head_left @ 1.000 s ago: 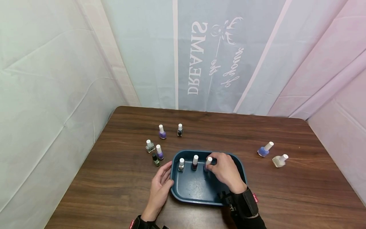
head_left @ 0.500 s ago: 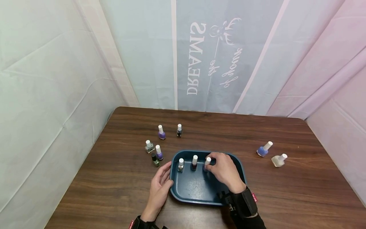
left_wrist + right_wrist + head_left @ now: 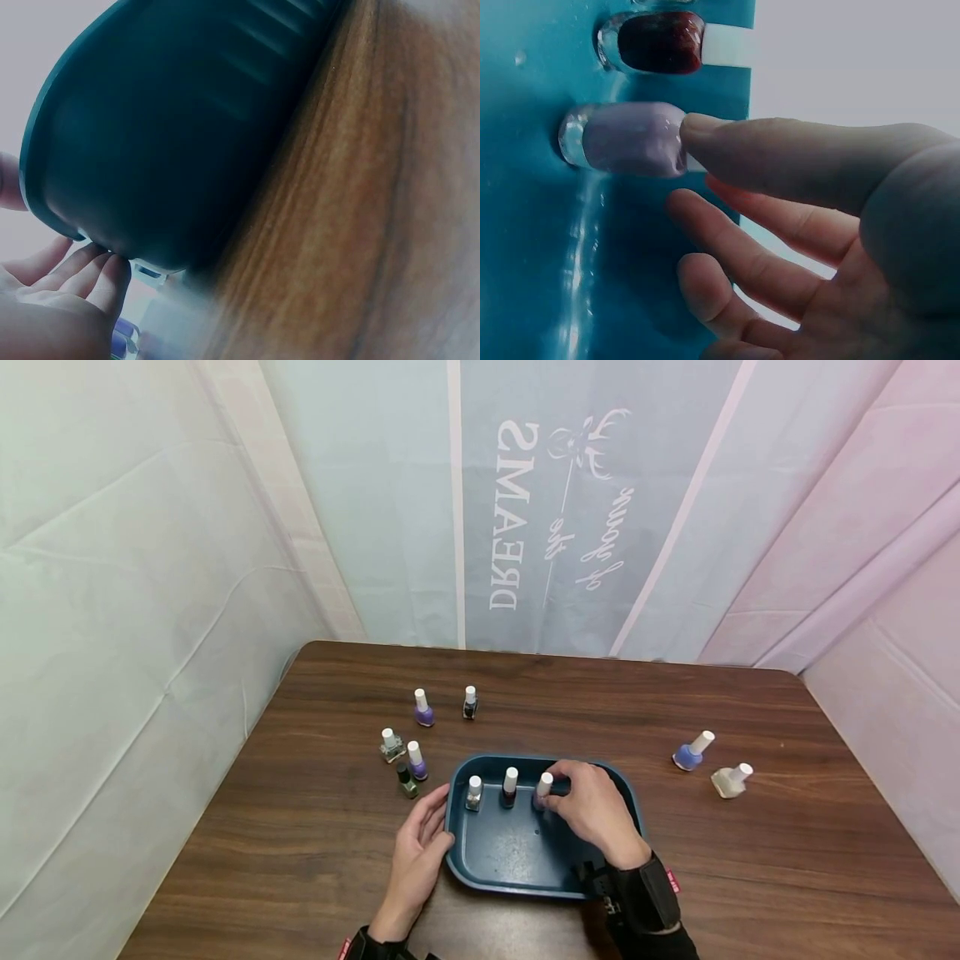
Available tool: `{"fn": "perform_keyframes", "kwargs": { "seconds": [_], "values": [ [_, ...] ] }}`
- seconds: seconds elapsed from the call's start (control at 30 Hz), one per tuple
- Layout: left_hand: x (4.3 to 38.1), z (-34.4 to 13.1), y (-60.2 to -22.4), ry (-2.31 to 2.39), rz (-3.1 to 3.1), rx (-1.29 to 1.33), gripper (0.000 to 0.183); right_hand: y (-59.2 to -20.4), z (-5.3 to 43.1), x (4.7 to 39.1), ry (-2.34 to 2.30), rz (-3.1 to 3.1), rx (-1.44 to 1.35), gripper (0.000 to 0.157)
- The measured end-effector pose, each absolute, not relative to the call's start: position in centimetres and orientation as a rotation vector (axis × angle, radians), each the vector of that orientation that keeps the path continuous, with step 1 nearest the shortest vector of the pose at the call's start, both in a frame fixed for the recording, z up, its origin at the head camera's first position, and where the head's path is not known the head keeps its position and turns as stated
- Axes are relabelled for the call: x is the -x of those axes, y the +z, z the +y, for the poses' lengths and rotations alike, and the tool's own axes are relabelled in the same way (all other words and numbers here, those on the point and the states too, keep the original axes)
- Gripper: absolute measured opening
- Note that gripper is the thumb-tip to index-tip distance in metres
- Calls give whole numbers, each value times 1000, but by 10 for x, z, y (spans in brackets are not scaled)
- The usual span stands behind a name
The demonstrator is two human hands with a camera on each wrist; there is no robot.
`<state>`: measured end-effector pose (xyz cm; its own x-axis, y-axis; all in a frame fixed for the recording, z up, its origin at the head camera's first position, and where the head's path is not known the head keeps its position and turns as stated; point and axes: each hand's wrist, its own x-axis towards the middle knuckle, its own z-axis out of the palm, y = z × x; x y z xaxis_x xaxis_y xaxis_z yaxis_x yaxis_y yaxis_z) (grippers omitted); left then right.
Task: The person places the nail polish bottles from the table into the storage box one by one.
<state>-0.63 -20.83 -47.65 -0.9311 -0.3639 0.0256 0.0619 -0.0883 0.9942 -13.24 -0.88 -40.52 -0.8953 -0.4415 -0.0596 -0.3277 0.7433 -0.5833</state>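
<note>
In the head view, my right hand (image 3: 596, 810) is over a dark blue tray (image 3: 517, 890). Its thumb and index finger pinch a lilac nail polish bottle (image 3: 634, 139) near the white cap, and the bottle stands upright on the tray floor. The other fingers curve loosely beside it. Left of it in the row are a dark red nail polish bottle (image 3: 509, 788) and a clear one with a white cap (image 3: 473, 794). My left hand (image 3: 420, 858) rests against the tray's left side, with straight fingers touching the outer wall (image 3: 142, 180) and the thumb at the rim.
Left of the tray stand a green nail polish bottle (image 3: 407, 781), a purple one (image 3: 417, 762) and a clear one (image 3: 392, 745). Farther back are another purple bottle (image 3: 423, 708) and a black one (image 3: 470, 703). At right are a blue bottle (image 3: 692, 752) and a tilted whitish one (image 3: 731, 781).
</note>
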Motion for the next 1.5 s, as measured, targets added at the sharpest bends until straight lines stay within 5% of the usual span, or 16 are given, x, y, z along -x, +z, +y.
{"fn": "perform_keyframes", "kwargs": {
  "seconds": [1.5],
  "values": [
    [7, -206, -476, -2058, -1952, -403, 60, -378, 32, 129, -1034, 2931, 570, 23]
  ]
}}
